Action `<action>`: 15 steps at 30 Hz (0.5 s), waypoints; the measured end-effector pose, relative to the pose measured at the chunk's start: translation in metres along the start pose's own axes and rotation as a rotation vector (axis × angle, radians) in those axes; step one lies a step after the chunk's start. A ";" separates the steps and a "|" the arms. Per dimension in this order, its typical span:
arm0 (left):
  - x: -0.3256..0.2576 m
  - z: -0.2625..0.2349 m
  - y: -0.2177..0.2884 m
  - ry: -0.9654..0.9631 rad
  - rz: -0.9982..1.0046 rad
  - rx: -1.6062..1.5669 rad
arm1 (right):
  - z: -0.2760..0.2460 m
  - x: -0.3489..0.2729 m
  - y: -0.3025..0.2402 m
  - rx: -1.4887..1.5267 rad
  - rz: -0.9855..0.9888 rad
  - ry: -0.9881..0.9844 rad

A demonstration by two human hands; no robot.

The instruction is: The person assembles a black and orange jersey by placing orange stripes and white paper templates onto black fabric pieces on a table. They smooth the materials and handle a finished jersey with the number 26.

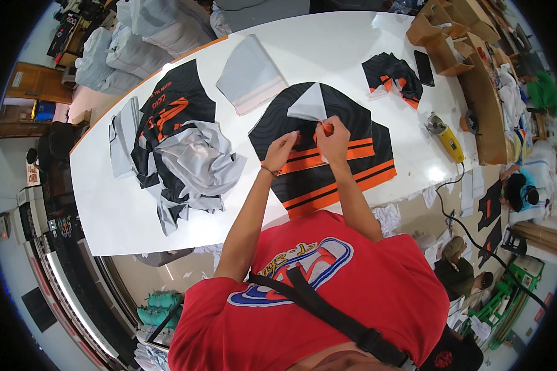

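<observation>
Two black fabric panels with orange stripes overlap in front of me, the upper panel (pixel 346 128) lying partly over the lower panel (pixel 385 148). The upper panel's top edge is folded down, showing a pale grey underside (pixel 307 104). My right hand (pixel 333 141), over the middle of the upper panel, is closed around a small orange thing (pixel 327 129), mostly hidden by the fingers. My left hand (pixel 280 152) is beside it, over the panel's left part, fingertips pinched together. What they pinch, if anything, is too small to tell.
Crumpled black and grey fabric pieces (pixel 198 157) lie left on the white table (pixel 111 213). Folded grey fabric (pixel 247 74) lies further back. At right are a black-orange bundle (pixel 393 77), a phone (pixel 423 68), a corded yellow power tool (pixel 447 139) and cardboard boxes (pixel 439 28). Other people work at far right.
</observation>
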State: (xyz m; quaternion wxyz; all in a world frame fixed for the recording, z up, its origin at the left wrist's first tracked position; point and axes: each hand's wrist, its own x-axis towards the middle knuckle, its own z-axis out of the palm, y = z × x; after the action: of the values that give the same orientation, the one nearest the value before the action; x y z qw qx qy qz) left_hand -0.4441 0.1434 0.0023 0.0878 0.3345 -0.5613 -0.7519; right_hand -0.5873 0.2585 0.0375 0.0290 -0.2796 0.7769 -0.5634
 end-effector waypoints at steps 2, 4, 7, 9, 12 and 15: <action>0.001 -0.002 -0.008 0.054 0.338 0.473 | -0.011 0.001 0.004 -0.004 0.066 0.061; 0.000 -0.004 -0.017 0.107 0.513 0.830 | -0.030 0.003 0.020 -0.052 0.095 0.149; -0.012 0.001 -0.023 0.153 0.504 1.098 | -0.060 -0.003 0.058 -0.157 0.252 0.329; -0.017 0.004 -0.019 0.135 0.468 1.153 | -0.079 -0.010 0.078 -0.269 0.360 0.302; -0.019 0.006 -0.016 0.133 0.445 1.159 | -0.095 -0.016 0.094 -0.508 0.350 0.238; -0.018 0.006 -0.014 0.130 0.425 1.172 | -0.098 -0.019 0.100 -0.667 0.311 0.178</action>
State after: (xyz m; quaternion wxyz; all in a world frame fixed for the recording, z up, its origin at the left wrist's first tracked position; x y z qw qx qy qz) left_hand -0.4302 0.1625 -0.0024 0.0712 0.2533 -0.9281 -0.2633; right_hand -0.6470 0.3720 -0.0211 -0.0458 -0.1023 0.9503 -0.2905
